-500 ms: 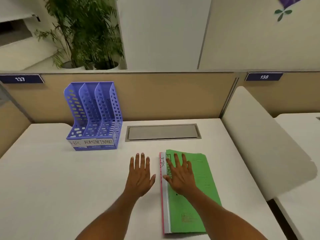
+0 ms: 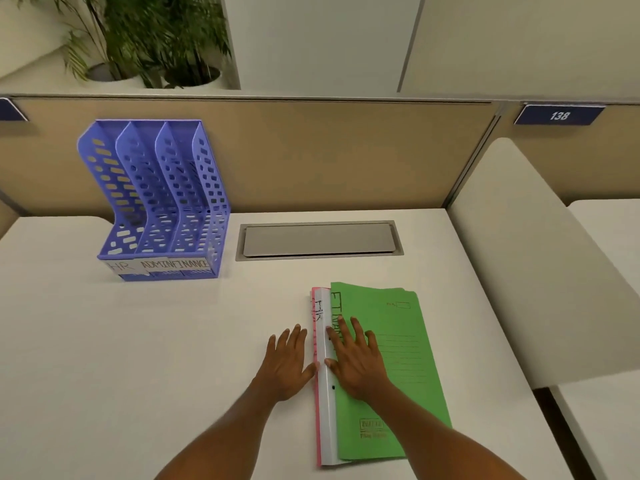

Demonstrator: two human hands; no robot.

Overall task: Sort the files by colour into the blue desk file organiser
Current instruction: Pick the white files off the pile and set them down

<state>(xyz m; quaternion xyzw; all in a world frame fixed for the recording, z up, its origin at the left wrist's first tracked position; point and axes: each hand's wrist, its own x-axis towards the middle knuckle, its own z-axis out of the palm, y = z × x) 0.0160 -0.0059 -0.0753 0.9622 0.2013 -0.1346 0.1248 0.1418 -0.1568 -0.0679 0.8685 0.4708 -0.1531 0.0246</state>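
Head view, looking down over a pale worktop (image 2: 121, 358). Far left, against the tan partition (image 2: 329, 150), stands the blue desk file organiser (image 2: 156, 202): upright, perforated walls, three slots, nothing in any of them. A paper strip along its near edge reads HR, ADMIN, FINANCE from left to right.

Just right of the organiser, set flush into the worktop, a grey cable hatch (image 2: 318, 240), lid down.

Near right lies the stack of files (image 2: 381, 393), flat, long edges running near to far. Green file (image 2: 398, 358) on top, hand lettering along its left edge partly covered. Under it a white file (image 2: 327, 410) shows as a strip on the left, with writing at its far end that I cannot read for sure. A pink file (image 2: 316, 410) at the bottom shows only as a thin edge.

Right hand (image 2: 356, 362) rests palm down on the green file, fingers spread, thumb across the white strip. Grip flat and unclenched, holding nothing.

Left hand (image 2: 287, 362) lies palm down on the bare worktop just left of the stack, thumb tip touching the pink edge. Grip likewise flat, nothing in it.

Beyond the partition: potted plants (image 2: 156, 39) far left and a blue number plate (image 2: 559, 115) reading 138 far right. A white side panel (image 2: 536, 271) closes off the worktop on the right.
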